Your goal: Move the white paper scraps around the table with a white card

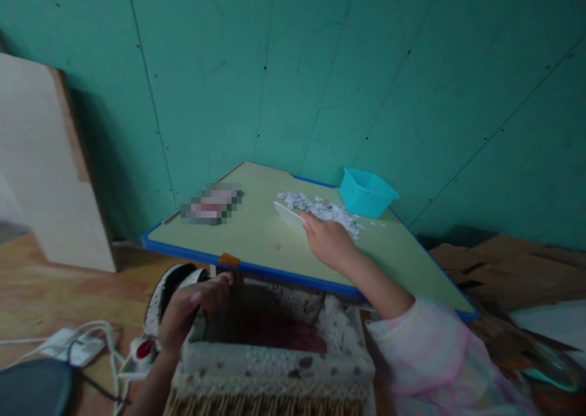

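My right hand [327, 239] is closed on a thin white flat piece [289, 213], like a card or scraper, tilted just above the table [256, 233]. Right behind it lies a spread heap of small white paper scraps [325, 208], some with dark marks. Down at the left, my left hand [195, 303] is curled over the left rim of a cloth-lined wicker basket [274, 361] below the table's front edge. The basket's inside is dark, with something reddish in it. A turquoise plastic basin [367, 193] stands at the back right, beside the scraps.
A blurred-out flat object [212, 204] lies on the table's left side. A green wall [293, 68] rises behind. A white board [50, 160] leans at left. A power strip [73, 346] with cables is on the floor; flattened cardboard [517, 263] lies at right.
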Demonstrator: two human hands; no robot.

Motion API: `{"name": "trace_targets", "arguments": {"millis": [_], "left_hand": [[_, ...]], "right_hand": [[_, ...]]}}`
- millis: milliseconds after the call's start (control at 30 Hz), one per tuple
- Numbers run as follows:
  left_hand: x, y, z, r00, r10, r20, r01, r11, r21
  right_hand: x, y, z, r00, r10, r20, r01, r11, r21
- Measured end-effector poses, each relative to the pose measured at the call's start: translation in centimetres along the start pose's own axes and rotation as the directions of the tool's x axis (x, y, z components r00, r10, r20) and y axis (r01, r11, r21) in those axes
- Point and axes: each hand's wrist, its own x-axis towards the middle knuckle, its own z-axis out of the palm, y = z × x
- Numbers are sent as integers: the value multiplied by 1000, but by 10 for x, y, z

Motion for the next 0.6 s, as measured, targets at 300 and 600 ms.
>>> {"name": "trace_targets", "arguments": {"millis": [300, 600], "left_hand": [[0, -1, 0, 999, 43, -10, -42, 998, 48], [5, 4, 3, 998, 56, 21, -56, 997, 43]], "right_hand": [[-39, 10, -5, 988, -136, -77, 150, 967, 208], [-73, 18, -9, 939, -273, -208, 327, 897, 299]]}}
